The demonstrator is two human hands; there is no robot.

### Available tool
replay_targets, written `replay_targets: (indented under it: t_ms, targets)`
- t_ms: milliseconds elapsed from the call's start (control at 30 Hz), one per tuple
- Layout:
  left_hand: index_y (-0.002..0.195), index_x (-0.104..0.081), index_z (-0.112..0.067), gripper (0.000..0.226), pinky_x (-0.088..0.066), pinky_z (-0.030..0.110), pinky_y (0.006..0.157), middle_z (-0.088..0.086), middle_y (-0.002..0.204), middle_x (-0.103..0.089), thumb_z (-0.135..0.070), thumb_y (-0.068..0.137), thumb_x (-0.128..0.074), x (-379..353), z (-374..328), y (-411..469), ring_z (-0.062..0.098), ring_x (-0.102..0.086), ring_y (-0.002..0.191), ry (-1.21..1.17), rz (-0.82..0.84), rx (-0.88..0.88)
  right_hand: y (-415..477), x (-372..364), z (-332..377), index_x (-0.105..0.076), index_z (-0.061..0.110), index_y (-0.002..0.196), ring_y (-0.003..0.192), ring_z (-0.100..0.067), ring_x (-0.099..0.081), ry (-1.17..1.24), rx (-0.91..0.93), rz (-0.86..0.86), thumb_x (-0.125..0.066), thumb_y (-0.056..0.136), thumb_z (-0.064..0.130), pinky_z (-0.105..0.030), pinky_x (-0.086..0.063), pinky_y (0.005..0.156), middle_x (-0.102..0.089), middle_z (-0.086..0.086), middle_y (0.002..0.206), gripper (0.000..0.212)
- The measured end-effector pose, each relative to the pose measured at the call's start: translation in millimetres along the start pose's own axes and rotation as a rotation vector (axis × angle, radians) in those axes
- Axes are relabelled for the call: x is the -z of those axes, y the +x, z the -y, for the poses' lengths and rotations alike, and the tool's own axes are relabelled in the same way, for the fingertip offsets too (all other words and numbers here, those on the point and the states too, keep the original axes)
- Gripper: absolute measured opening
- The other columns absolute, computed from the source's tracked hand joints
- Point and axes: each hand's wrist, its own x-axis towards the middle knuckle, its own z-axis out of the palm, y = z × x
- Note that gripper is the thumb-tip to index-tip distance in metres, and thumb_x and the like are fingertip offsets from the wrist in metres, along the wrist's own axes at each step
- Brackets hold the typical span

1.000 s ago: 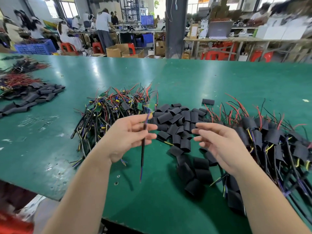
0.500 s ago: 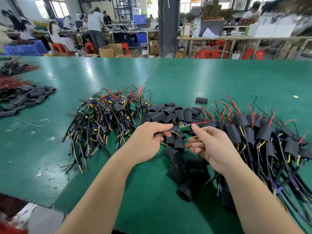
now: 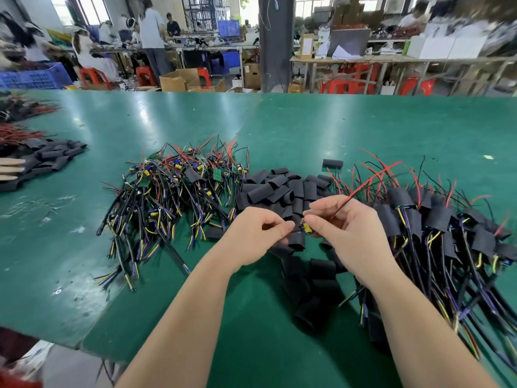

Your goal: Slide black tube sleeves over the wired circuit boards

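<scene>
My left hand and my right hand meet fingertip to fingertip just above the near edge of the loose black tube sleeves. Between them they pinch one wired circuit board, of which a yellow capacitor shows. Its red wire sticks up to the right out of my right hand. A black sleeve lies directly under the board; I cannot tell whether my fingers touch it. Bare wired boards are heaped on the left. Sleeved boards are heaped on the right.
The green table ends near me at lower left. A second heap of sleeves and red wires lies at the far left, with another person's fingers on it. Benches, stools and workers stand beyond the table.
One second ago my left hand alone held the board upright by its wires and my right hand was open. Both hands have since come together lower, over the sleeves, each pinching the board.
</scene>
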Motion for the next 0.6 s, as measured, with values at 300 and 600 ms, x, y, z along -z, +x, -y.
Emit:
replay_targets:
  t_ms: [300,600]
  targets:
    - [0.088,-0.055,-0.014,0.02,-0.04,0.013,0.049,-0.011,0.068,-0.07,-0.021,0.102,-0.041,-14,-1,-7,0.004,-0.054,0.05,-0.341,-0.22,0.102,0,1,1,-0.068,0.012,0.084,0.072,-0.015,-0.071,0.047,-0.009,-0.029,-0.074,0.079,-0.001,-0.027,-0.058,0.071,-0.075,-0.002,0.082,0.015]
    - [0.087,-0.069,-0.016,0.013,-0.044,0.015,0.057,-0.007,0.067,-0.068,-0.019,0.094,-0.058,-9,8,-11,0.004,-0.054,0.053,-0.288,-0.06,0.08,-11,-7,3,-0.073,0.029,0.086,0.078,0.003,-0.066,-0.343,0.144,-0.002,-0.077,0.078,0.01,-0.011,-0.049,0.075,-0.073,0.018,0.083,0.021]
